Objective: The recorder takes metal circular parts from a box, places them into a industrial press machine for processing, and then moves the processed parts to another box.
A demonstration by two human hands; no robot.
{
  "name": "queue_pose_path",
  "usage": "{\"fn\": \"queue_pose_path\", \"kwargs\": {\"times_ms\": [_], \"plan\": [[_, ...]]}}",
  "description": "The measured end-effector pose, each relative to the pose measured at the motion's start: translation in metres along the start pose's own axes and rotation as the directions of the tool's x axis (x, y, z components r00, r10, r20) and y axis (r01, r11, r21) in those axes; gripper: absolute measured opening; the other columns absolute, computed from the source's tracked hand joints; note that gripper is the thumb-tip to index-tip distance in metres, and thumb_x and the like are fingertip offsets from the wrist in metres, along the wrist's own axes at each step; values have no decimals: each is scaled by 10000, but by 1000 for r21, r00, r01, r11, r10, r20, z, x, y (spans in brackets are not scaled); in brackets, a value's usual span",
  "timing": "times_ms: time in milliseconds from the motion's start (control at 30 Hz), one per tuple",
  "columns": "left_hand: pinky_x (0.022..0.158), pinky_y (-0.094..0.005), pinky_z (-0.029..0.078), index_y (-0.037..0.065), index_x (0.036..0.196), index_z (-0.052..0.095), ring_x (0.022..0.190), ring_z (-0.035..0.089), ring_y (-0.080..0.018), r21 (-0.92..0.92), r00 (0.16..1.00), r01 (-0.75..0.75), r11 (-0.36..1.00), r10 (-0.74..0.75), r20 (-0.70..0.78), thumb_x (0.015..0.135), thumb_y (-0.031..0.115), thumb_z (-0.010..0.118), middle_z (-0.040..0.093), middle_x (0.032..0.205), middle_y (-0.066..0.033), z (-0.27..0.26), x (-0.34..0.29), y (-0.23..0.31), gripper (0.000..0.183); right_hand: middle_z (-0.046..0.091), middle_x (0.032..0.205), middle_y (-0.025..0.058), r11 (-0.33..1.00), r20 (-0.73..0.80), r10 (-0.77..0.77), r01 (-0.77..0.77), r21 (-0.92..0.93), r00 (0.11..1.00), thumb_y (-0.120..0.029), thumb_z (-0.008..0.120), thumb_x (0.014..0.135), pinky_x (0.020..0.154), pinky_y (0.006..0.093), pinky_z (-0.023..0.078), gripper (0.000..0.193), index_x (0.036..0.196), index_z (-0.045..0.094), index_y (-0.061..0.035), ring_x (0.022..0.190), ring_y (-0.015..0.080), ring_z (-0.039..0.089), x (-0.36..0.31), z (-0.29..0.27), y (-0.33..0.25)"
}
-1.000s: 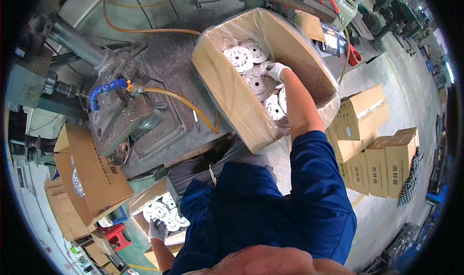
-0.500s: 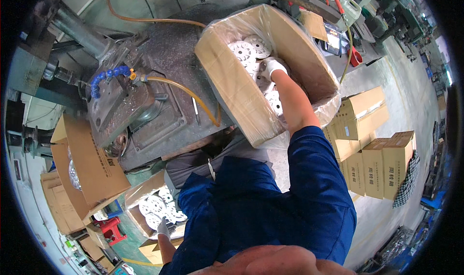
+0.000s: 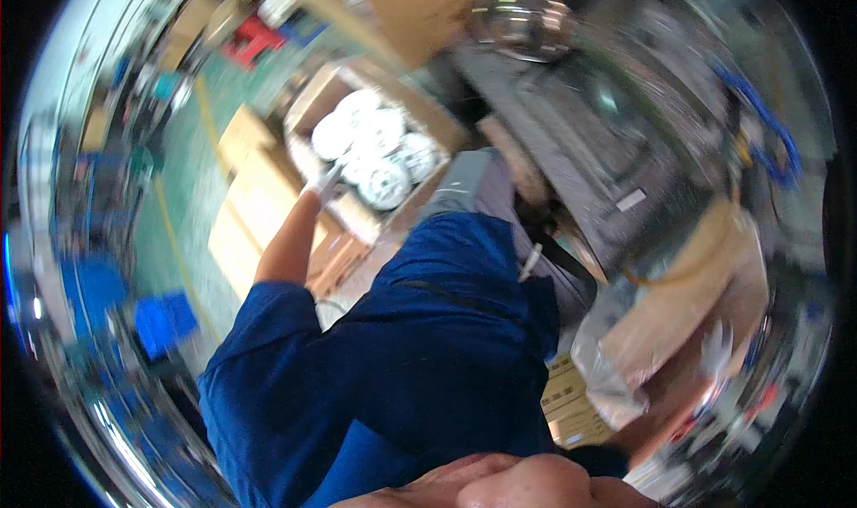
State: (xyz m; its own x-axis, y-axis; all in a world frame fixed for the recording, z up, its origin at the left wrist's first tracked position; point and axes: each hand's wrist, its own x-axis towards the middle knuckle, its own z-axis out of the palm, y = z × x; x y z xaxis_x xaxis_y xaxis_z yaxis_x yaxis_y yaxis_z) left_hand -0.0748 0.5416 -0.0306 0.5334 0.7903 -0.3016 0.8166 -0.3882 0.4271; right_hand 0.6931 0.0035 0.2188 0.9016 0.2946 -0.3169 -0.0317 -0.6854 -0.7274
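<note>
My left hand [image 3: 328, 185], in a white glove, reaches to the near left side of an open cardboard box [image 3: 303, 115]. It is at the edge of a pile of round silver-white metal discs [image 3: 386, 183] with holes in them; blur hides whether its fingers grip one. My right hand [image 3: 717, 352], also gloved, is over the plastic-lined cardboard box [image 3: 678, 285] at the right. Its fingers are smeared by motion, and the inside of that box is mostly hidden from here.
A grey metal machine bed [image 3: 571, 151] with a blue jointed hose [image 3: 759, 120] runs along the upper right. Closed cartons [image 3: 254, 213] stand left of the disc box. A red stool [image 3: 254, 42] is at the upper left, and stacked cartons [image 3: 571, 405] lie below the lined box.
The view has swung left, bringing the disc box to the upper middle and the lined box to the lower right. My right hand has lifted from among the discs in the lined box.
</note>
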Motion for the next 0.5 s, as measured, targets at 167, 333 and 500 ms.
{"fn": "queue_pose_path", "kwargs": {"times_ms": [167, 333, 500], "plan": [[720, -449, 527, 121, 1240, 506, 821, 625, -289, -892, 650, 450, 49, -702, 290, 884, 566, 555, 616, 1058, -131, 3, 23, 24, 572, 610, 1160, 99, 923, 14, -280, 273, -273, 960, -400, 452, 989, 807, 323, 445, 499, 1295, 540, -16, 944, 194, 563, -127, -8, -79], [879, -457, 499, 100, 1347, 434, 1031, 591, -338, -900, 440, 239, -364, -786, 435, 881, 619, 511, 577, 1221, -181, 26, 88, 1, 701, 607, 1118, 154, 902, 606, -284, 421, -93, 743, -437, 466, 966, 947, 364, 397, 535, 1141, 561, 59, 1107, 240, 532, -198, 80, -144], [874, -446, 473, 115, 1342, 443, 1042, 560, -303, -656, 451, -143, -741, -638, 624, 910, 548, 492, 551, 1243, -155, 59, 124, -45, 613, 623, 1038, 161, 943, 622, -147, 298, -146, 769, -450, 491, 953, 760, 327, 464, 586, 1226, 509, 69, 825, 201, 599, -207, 152, -157]]}}
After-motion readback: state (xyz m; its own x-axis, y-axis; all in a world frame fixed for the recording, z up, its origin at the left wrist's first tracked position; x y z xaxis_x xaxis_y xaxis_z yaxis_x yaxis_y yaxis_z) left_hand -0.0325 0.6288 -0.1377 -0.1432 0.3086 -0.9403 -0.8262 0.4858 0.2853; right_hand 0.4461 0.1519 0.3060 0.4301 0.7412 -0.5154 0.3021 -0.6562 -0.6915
